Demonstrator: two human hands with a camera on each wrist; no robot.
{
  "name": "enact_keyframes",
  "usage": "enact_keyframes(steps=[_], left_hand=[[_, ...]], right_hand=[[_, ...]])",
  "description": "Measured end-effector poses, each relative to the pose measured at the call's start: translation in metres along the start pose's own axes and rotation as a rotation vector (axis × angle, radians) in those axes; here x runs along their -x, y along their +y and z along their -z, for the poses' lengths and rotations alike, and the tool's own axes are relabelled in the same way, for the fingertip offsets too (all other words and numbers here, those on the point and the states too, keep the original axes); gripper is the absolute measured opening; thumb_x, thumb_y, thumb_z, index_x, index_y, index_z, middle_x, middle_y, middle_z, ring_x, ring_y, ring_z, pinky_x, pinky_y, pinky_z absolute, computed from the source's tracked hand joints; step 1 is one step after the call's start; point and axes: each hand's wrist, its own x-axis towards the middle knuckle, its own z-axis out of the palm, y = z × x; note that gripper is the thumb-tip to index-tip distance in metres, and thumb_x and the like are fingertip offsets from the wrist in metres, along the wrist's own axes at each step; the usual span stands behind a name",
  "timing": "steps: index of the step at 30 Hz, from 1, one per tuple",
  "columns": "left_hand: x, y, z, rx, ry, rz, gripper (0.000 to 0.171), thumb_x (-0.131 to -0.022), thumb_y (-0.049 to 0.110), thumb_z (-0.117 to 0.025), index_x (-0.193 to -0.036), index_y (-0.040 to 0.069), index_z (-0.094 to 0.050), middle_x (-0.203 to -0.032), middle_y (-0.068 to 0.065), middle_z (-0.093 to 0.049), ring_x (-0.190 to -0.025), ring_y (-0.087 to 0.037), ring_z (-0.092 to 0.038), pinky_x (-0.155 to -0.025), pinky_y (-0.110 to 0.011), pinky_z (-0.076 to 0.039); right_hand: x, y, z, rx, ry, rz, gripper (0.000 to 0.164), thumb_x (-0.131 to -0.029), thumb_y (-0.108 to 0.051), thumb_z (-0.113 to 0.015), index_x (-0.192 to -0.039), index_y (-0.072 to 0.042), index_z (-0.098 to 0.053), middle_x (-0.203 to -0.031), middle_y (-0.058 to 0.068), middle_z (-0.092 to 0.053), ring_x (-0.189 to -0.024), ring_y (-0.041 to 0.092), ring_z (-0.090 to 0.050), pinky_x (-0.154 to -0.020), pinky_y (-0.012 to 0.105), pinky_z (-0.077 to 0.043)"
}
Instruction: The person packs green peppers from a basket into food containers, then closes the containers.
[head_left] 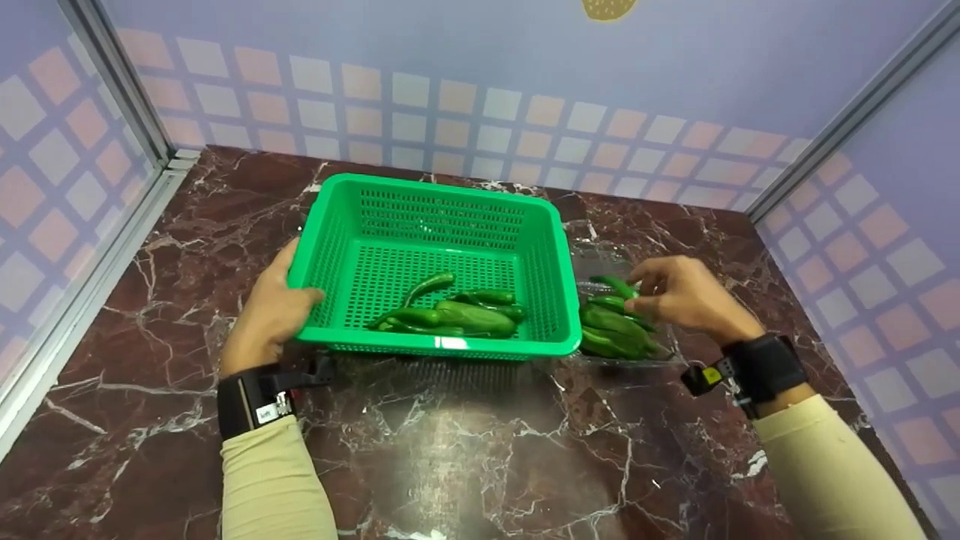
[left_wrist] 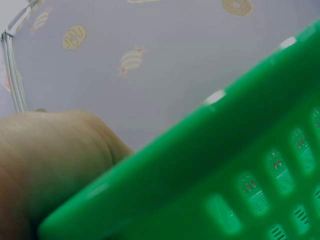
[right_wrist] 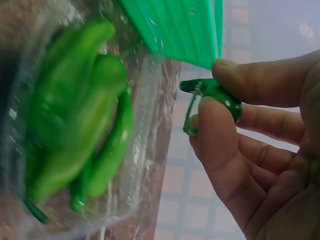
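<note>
A green plastic basket (head_left: pixel 566 262) with slotted walls stands in the middle of the head view. My left hand (head_left: pixel 270 315) grips its left rim, thumb over the edge and fingers on the outside. Several green peppers (head_left: pixel 480 319) lie on the basket's floor toward the near side. To the right of the basket, my right hand (head_left: pixel 686 296) pinches a green pepper (right_wrist: pixel 227 100) between thumb and fingers, above a clear plastic tray (right_wrist: pixel 142 185). More green peppers (right_wrist: pixel 70 130) lie heaped in that tray. In the left wrist view the basket rim fills much of the frame.
Under everything is a dark red marbled tabletop (head_left: pixel 450 450). A lilac wall with a pink and white checked band (head_left: pixel 465 105) rises behind it, and side panels (head_left: pixel 877 225) with metal corner strips flank the table. The tray sits close against the basket's right side.
</note>
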Motion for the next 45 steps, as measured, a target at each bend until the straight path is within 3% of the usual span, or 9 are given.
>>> enact_keyframes(steps=[8,14,22,27,31,37,45], left_hand=[[0.001,-0.001,0.001,-0.001,0.008,0.002,0.096,-0.096,0.0,-0.052,-0.169,0.035,0.0,-0.163,-0.027,-0.031,-0.1,-0.028,-0.059,-0.075,-0.034,-0.059],[0.0,0.0,0.001,-0.027,0.006,-0.009,0.095,-0.096,0.001,-0.052,-0.169,0.031,0.002,-0.165,-0.028,-0.027,-0.105,-0.027,-0.056,-0.076,-0.031,-0.056],[0.0,0.0,0.0,-0.018,0.015,-0.001,0.095,-0.096,0.0,-0.052,-0.169,0.033,0.0,-0.162,-0.028,-0.03,-0.103,-0.027,-0.056,-0.074,-0.031,-0.057],[-0.001,0.0,-0.001,-0.012,0.018,0.004,0.095,-0.096,0.0,-0.053,-0.169,0.034,-0.002,-0.16,-0.028,-0.032,-0.101,-0.027,-0.058,-0.074,-0.032,-0.058],[-0.001,0.0,-0.001,0.002,0.027,0.011,0.095,-0.096,0.0,-0.052,-0.169,0.034,-0.002,-0.16,-0.027,-0.034,-0.1,-0.026,-0.058,-0.075,-0.031,-0.058],[-0.001,-0.002,0.0,-0.004,0.027,0.009,0.094,-0.096,0.0,-0.052,-0.169,0.033,-0.002,-0.16,-0.028,-0.033,-0.103,-0.026,-0.057,-0.076,-0.031,-0.057],[-0.001,0.0,0.0,-0.042,0.023,-0.009,0.092,-0.098,0.001,-0.051,-0.17,0.03,-0.003,-0.16,-0.028,-0.034,-0.106,-0.027,-0.056,-0.078,-0.03,-0.055]], right_hand=[[-0.004,0.0,-0.027,0.023,-0.065,0.068,0.035,-0.085,-0.012,-0.082,-0.117,-0.003,-0.072,-0.087,0.012,-0.073,-0.061,0.023,-0.069,-0.057,0.038,-0.061],[-0.013,0.001,-0.044,0.111,-0.002,0.129,0.033,-0.082,-0.019,-0.086,-0.11,-0.003,-0.076,-0.078,0.007,-0.071,-0.057,0.013,-0.061,-0.06,0.03,-0.054],[-0.02,0.002,-0.066,0.152,0.072,0.158,0.027,-0.084,-0.021,-0.084,-0.104,-0.004,-0.078,-0.08,0.008,-0.075,-0.065,0.013,-0.063,-0.064,0.033,-0.055],[-0.018,0.003,-0.067,0.06,0.023,0.149,0.029,-0.093,-0.029,-0.078,-0.11,-0.006,-0.077,-0.08,0.007,-0.077,-0.059,0.014,-0.066,-0.058,0.031,-0.056],[-0.016,0.005,-0.066,-0.015,-0.05,0.162,0.026,-0.094,-0.022,-0.076,-0.115,-0.007,-0.075,-0.078,0.008,-0.077,-0.056,0.018,-0.066,-0.051,0.031,-0.055],[-0.017,0.006,-0.067,0.06,-0.032,0.221,0.026,-0.081,-0.012,-0.082,-0.107,-0.008,-0.076,-0.082,0.005,-0.077,-0.066,0.01,-0.066,-0.061,0.028,-0.054],[-0.018,0.007,-0.069,0.085,-0.01,0.254,0.024,-0.08,-0.012,-0.082,-0.103,-0.009,-0.077,-0.08,0.003,-0.076,-0.068,0.009,-0.065,-0.066,0.028,-0.055]])
